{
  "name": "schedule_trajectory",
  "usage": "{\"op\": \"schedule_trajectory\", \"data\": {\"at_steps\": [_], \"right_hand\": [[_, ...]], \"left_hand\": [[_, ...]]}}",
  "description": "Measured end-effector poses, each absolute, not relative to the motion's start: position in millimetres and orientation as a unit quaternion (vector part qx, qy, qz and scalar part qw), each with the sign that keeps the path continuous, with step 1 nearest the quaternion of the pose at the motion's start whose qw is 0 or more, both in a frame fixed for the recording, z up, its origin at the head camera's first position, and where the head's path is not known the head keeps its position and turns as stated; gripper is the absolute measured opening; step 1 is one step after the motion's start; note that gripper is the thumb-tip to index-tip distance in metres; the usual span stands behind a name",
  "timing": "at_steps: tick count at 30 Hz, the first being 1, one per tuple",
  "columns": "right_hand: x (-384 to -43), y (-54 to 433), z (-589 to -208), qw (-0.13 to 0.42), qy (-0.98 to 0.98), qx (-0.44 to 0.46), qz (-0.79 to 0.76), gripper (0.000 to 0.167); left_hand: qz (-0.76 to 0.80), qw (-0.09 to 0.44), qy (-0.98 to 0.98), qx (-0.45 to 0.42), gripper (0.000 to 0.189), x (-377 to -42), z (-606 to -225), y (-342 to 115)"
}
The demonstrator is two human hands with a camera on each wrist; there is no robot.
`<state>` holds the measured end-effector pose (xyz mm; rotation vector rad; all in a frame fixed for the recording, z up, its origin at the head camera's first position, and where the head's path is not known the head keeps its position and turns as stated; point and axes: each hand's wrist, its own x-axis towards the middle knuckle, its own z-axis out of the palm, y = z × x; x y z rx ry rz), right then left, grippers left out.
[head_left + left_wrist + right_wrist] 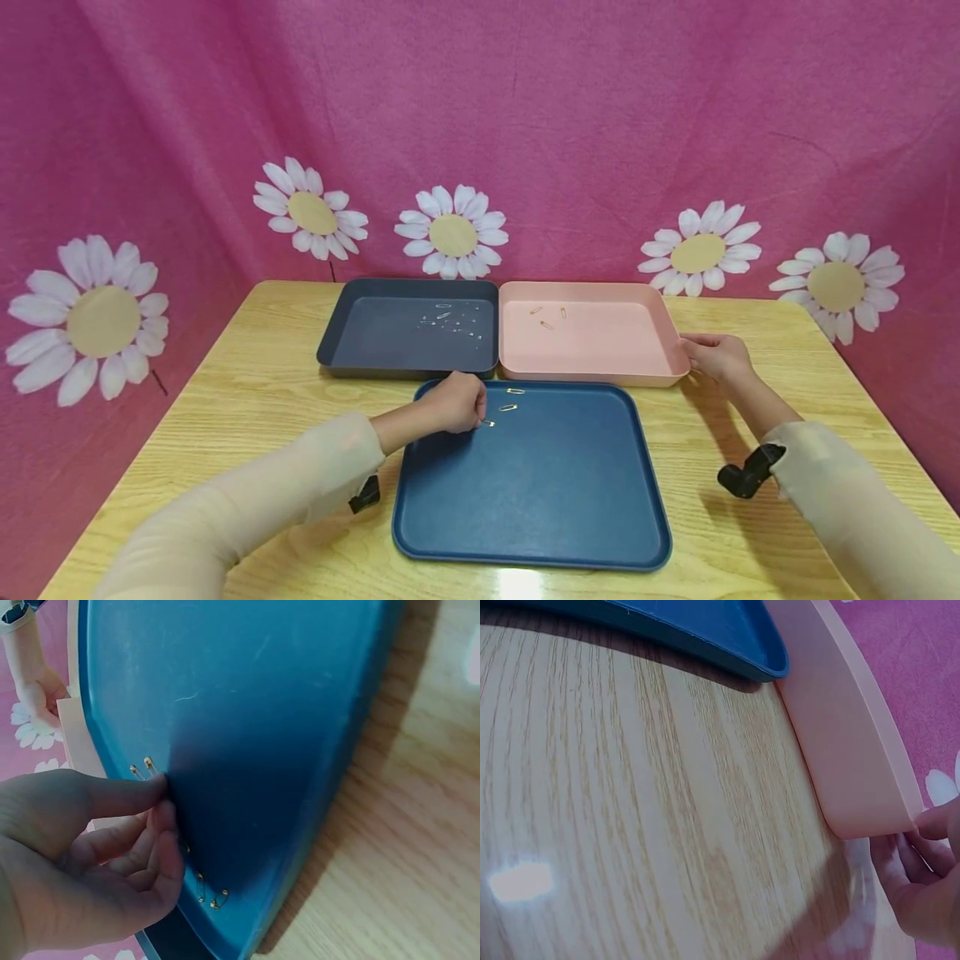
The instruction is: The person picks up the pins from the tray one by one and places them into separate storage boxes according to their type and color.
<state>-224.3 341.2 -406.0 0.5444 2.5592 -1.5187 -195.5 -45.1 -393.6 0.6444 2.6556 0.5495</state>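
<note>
On the blue tray point(540, 492), my left hand point(457, 402) pinches with thumb and fingertips at a small gold safety pin point(488, 423). Two more gold safety pins point(508, 407) lie on the tray just beyond it. In the left wrist view, other pins point(200, 887) lie below the curled fingers, near the tray's corner. My right hand point(716, 357) grips the near right corner of the pink tray point(592, 375); in the right wrist view its thumb is at the rim and the fingers point(889, 859) curl against the outside wall.
Behind the blue tray, a dark grey tray point(375, 333) holds several silver safety pins point(443, 316) and stands against the pink tray. A few gold pins point(547, 325) lie in the pink tray. All stand on a wooden table point(262, 400) before a pink flowered cloth point(570, 125).
</note>
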Motion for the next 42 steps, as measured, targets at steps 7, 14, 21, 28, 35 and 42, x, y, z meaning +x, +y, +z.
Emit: {"op": "schedule_trajectory", "data": {"at_steps": [7,14,21,28,35,42], "right_hand": [[-224.6,343.1,-405.9,0.062,0.839,0.177,-0.511,0.058],[-225.2,342.6,-405.7,0.060,0.837,0.177,-0.515,0.058],[-225.9,342.0,-403.1,0.063,0.844,0.180,-0.501,0.058],[-227.6,342.6,-398.9,0.067,0.849,0.180,-0.493,0.058],[-226.6,341.7,-400.6,0.062,0.847,0.186,-0.495,0.056],[-223.7,340.3,-403.0,0.065,0.850,0.185,-0.490,0.057]], "left_hand": [[0.153,0.208,0.935,0.244,0.040,-194.7,-390.6,-42.2],[0.126,0.259,0.918,0.272,0.042,-198.5,-386.6,-40.3],[0.176,0.197,0.912,0.313,0.038,-197.8,-382.0,-42.0],[0.222,0.193,0.908,0.299,0.011,-205.0,-375.0,-39.2],[0.274,0.219,0.900,0.258,0.009,-212.0,-370.9,-32.1],[0.316,0.255,0.884,0.231,0.010,-216.8,-369.1,-27.3]]}}
